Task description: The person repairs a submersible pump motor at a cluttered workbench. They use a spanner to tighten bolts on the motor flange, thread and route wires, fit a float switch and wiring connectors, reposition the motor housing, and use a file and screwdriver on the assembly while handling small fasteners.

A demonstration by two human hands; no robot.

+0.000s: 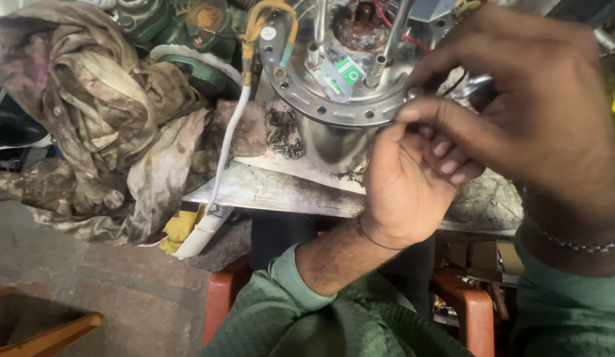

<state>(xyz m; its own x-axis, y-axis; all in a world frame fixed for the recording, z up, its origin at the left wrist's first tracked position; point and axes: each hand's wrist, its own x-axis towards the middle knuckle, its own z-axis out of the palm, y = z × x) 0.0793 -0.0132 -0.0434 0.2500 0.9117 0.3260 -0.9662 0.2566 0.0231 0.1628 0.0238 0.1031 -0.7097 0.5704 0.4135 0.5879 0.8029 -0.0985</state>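
A shiny round metal vessel (327, 135) stands upside down on a worn board (281, 188), its ringed base plate (301, 89) showing posts, a green-and-white tag (344, 73) and a rusty centre. My left hand (407, 188) rests against the vessel's right side just under the rim, fingers curled in; anything pinched in it is hidden. My right hand (545, 112) reaches in from the right above it, index finger on the rim, fingers closed around a slim shiny metal tool (476, 84).
A white cable (225, 155) with yellow-sleeved wires runs from the base plate down over the board's left edge. Stained rags (89, 112) are heaped at the left, green metal parts (188, 39) behind them. An orange chair frame (221, 297) shows below.
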